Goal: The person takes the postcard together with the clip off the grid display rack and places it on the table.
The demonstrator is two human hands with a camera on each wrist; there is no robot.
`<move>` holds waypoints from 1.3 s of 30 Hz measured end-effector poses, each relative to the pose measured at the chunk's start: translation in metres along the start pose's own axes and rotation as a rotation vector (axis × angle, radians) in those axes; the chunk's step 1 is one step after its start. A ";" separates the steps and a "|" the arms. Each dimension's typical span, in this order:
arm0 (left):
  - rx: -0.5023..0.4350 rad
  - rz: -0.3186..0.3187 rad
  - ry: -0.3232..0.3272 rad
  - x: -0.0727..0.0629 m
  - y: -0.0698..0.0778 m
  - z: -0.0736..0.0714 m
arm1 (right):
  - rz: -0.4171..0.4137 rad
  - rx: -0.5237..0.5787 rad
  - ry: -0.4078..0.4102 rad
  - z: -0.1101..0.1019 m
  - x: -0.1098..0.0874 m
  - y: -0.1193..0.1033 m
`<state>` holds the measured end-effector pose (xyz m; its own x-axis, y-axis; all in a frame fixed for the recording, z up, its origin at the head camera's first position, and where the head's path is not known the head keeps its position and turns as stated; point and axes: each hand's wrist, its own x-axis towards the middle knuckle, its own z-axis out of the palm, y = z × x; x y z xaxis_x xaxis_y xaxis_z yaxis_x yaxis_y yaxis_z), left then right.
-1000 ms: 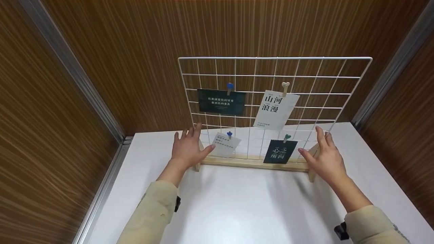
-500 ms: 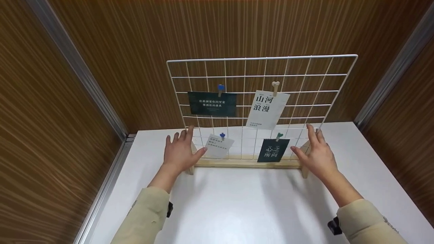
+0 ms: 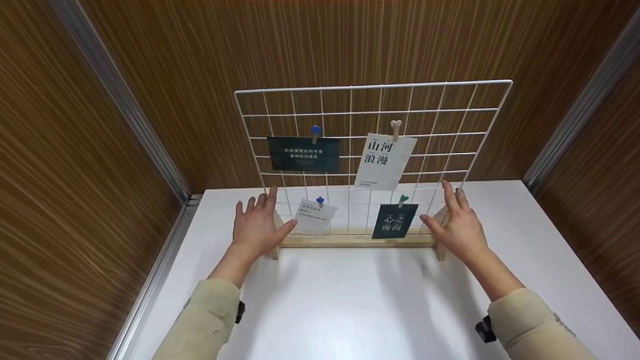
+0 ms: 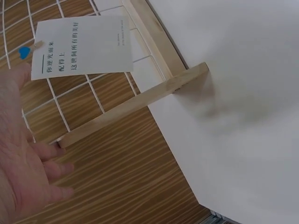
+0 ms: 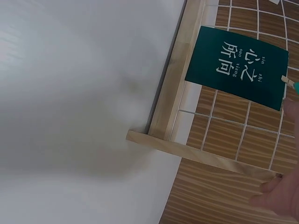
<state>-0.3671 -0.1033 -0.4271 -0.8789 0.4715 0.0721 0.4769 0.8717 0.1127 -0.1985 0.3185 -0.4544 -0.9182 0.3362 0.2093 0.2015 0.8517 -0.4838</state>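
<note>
A white wire grid rack [image 3: 350,113] stands upright in a wooden base [image 3: 350,241] on a white table. My left hand [image 3: 256,227] is at its left wooden upright [image 4: 117,108], fingers extended and fingertips right at the upright's end. The thumb reaches toward the lower white card [image 4: 79,46]. At the right wooden upright [image 5: 205,156] is my right hand [image 3: 461,230], with its thumb pointing toward the lower dark green card [image 3: 395,221]. Small clips with blue, white and green tops hold the cards, including an upper dark green card [image 3: 303,154] and an upper white card [image 3: 385,161].
Brown wood-grain panels [image 3: 320,40] rise behind the table and at both sides, with metal corner strips [image 3: 125,100] between them. White table surface [image 3: 330,300] spreads in front of the rack, and the back panel is close behind it.
The rack with its clipped cards has shifted to the left, and both hands have moved along with it. The cards keep their places on the grid.
</note>
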 end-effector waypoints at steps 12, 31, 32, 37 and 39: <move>0.019 0.031 0.014 0.000 -0.003 -0.001 | 0.013 0.002 -0.010 0.001 0.001 0.000; -0.009 0.056 0.042 -0.005 -0.003 -0.002 | 0.008 -0.011 -0.007 0.000 0.000 0.001; -0.010 0.056 0.043 -0.004 -0.003 -0.002 | 0.009 -0.011 -0.008 0.000 0.000 0.001; -0.013 0.051 0.043 -0.002 -0.003 0.000 | 0.010 -0.013 -0.021 0.000 0.000 0.002; -0.010 0.048 0.043 0.000 -0.003 0.001 | 0.008 -0.013 -0.022 -0.001 0.000 0.002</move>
<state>-0.3684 -0.1064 -0.4287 -0.8538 0.5065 0.1203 0.5188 0.8467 0.1181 -0.1980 0.3204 -0.4549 -0.9240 0.3337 0.1866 0.2126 0.8542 -0.4745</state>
